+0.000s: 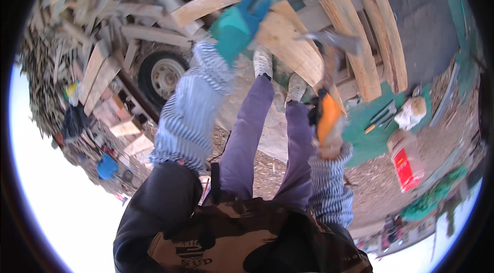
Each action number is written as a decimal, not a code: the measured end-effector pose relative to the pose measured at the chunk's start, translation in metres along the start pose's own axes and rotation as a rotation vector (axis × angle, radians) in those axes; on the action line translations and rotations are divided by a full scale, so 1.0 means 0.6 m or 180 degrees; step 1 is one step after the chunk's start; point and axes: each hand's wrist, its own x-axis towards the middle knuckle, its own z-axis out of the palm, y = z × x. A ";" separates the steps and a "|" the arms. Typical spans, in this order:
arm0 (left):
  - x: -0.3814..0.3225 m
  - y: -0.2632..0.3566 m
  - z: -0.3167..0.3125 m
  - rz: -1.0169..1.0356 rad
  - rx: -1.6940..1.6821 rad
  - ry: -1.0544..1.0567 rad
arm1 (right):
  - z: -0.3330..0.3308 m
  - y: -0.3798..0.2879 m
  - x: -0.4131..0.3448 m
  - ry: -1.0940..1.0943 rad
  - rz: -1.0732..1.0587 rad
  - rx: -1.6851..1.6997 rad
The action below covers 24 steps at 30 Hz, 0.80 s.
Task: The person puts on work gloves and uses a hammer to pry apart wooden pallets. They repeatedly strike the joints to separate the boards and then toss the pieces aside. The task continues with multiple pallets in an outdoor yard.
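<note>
My left hand point(247, 22), in a green and blue work glove, rests at the upper left edge of a broad piece of pale wood point(291, 41); its fingers are blurred. An orange and dark glove covers my right hand point(328, 118), which grips the handle of a hammer-like tool point(334, 41). Motion blurs the tool's metal head, raised over the wood's right part; its exact kind cannot be told. The wood lies just beyond my shoes, slanting down to the right.
Curved wooden slabs point(349, 37) lie at the right, near hand tools point(382, 116) on a green sheet point(362, 137). A plastic bag with a red label point(405, 165) is closer to me. Piled timber point(150, 10) and a wheel point(164, 76) stand at the left.
</note>
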 end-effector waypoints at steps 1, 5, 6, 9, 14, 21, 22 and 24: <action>-0.017 0.022 0.007 -0.0093 0.0351 -0.0032 | -0.020 -0.011 -0.028 0.0093 -0.0113 -0.0247; -0.078 0.138 0.041 -0.0026 0.1212 0.0175 | -0.049 -0.058 -0.053 0.0213 -0.0744 -0.1643; -0.105 0.168 0.046 -0.0227 0.0200 0.0425 | -0.050 -0.070 -0.050 0.0399 -0.0099 -0.1324; -0.143 0.210 0.009 -0.0491 -0.0045 0.0381 | -0.070 -0.103 -0.067 0.0108 0.0379 -0.0669; -0.315 0.166 -0.141 -0.1594 -0.1022 0.1192 | -0.180 -0.117 -0.131 0.0140 0.0516 -0.1118; -0.602 -0.040 -0.323 -0.3160 -0.3627 0.2988 | -0.352 -0.048 -0.122 -0.0008 0.1073 -0.1777; -0.639 -0.069 -0.341 -0.3225 -0.3867 0.3242 | -0.357 -0.044 -0.123 0.0084 0.1129 -0.1803; -0.695 -0.135 -0.372 -0.2884 -0.4222 0.3993 | -0.344 -0.033 -0.133 0.0158 0.1239 -0.1847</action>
